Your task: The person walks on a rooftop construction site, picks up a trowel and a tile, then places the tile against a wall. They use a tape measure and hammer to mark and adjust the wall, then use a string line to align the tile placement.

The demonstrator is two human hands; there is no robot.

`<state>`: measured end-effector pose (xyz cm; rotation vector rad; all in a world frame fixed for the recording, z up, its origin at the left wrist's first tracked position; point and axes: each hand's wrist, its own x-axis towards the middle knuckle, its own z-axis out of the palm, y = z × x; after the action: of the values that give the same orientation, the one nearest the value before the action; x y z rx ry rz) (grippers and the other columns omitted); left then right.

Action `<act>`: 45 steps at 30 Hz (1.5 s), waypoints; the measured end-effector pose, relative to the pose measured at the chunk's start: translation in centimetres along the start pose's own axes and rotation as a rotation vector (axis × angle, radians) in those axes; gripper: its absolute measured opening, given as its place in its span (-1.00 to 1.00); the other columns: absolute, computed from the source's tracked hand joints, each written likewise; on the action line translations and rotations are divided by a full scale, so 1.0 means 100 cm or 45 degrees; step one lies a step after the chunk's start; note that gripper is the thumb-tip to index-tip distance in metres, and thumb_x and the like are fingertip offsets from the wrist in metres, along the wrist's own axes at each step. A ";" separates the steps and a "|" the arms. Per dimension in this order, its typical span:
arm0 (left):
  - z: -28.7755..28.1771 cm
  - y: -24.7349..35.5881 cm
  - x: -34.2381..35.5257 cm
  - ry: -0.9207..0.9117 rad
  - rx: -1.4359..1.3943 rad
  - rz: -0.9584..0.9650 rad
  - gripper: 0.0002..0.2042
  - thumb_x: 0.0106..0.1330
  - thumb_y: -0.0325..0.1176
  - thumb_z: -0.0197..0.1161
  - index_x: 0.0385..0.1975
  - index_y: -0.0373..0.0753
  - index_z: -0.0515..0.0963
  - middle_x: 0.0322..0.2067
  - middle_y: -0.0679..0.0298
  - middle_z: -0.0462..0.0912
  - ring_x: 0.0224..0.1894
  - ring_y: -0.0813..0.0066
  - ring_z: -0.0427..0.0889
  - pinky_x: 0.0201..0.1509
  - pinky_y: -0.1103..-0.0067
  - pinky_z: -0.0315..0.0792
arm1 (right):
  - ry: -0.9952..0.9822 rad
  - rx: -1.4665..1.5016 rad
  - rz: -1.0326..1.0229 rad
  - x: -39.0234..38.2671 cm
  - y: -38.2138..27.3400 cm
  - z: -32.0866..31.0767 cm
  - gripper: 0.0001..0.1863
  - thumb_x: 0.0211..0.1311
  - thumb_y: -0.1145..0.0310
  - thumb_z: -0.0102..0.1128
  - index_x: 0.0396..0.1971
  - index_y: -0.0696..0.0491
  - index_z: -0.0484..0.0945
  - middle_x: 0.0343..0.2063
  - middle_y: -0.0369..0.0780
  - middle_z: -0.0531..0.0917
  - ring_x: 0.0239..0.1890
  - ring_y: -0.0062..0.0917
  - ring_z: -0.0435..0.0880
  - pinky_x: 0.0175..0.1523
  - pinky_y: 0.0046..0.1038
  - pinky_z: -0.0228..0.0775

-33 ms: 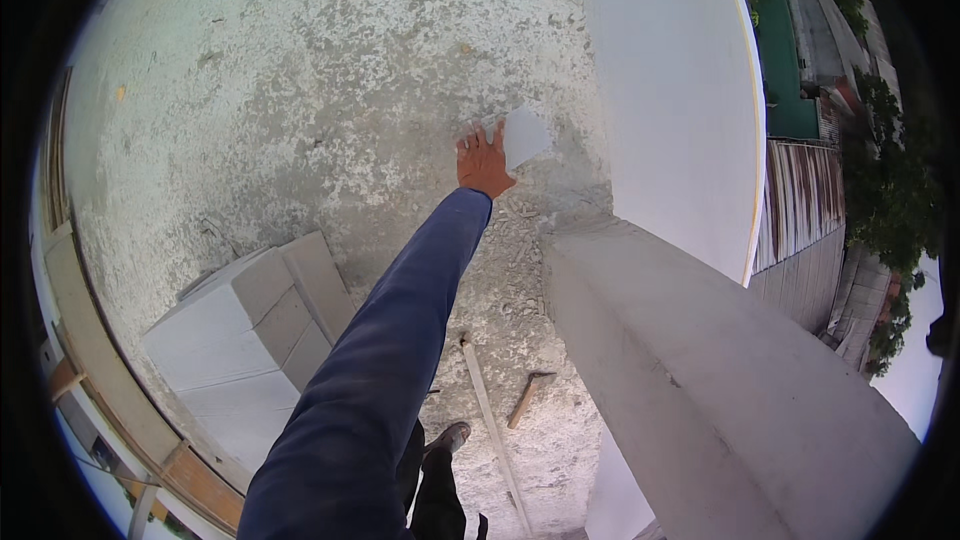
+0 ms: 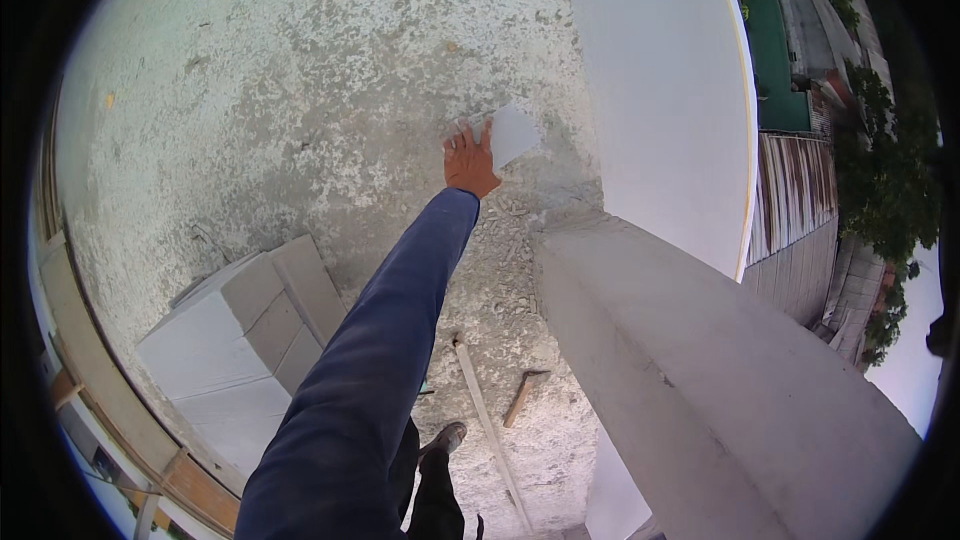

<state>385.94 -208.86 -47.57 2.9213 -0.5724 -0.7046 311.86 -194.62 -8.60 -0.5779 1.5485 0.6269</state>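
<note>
My left hand (image 2: 470, 162) is stretched out at the end of a dark blue sleeve (image 2: 375, 335). Its fingers are spread and its back faces me. Right beside the fingertips is a flat, pale grey, four-sided piece (image 2: 516, 135) against the mottled concrete surface (image 2: 330, 90). The fingers partly cover its left edge; whether they press on it or only lie next to it, I cannot tell. Nothing shows gripped in the hand. My right hand is out of the picture.
Pale rectangular blocks (image 2: 215, 340) are stacked at lower left. A long wooden strip (image 2: 487, 420) and a wooden-handled tool with a dark metal head (image 2: 519, 400) lie near my foot (image 2: 450, 437). A thick concrete beam (image 2: 690, 370) and a smooth white wall (image 2: 670, 90) stand at right.
The whole view has shifted slightly, so everything sits a little farther left. The hand keeps its place beside the pale piece. A bit of green now shows next to the sleeve.
</note>
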 end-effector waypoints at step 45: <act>-0.162 0.221 -1.138 -1.846 -0.564 0.397 -0.35 0.18 -0.19 0.43 0.24 -0.29 0.36 0.04 0.02 0.55 0.04 0.09 0.63 0.05 0.19 0.59 | 0.032 1.828 -1.135 -0.162 0.473 -0.207 -0.02 0.28 -0.39 0.08 0.43 0.12 0.26 0.38 0.07 0.34 0.34 -0.03 0.42 0.28 0.18 0.33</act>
<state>292.06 -186.71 18.77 1.4436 -0.7234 -2.3845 265.45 -174.88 10.94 -0.0790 1.1915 -1.1245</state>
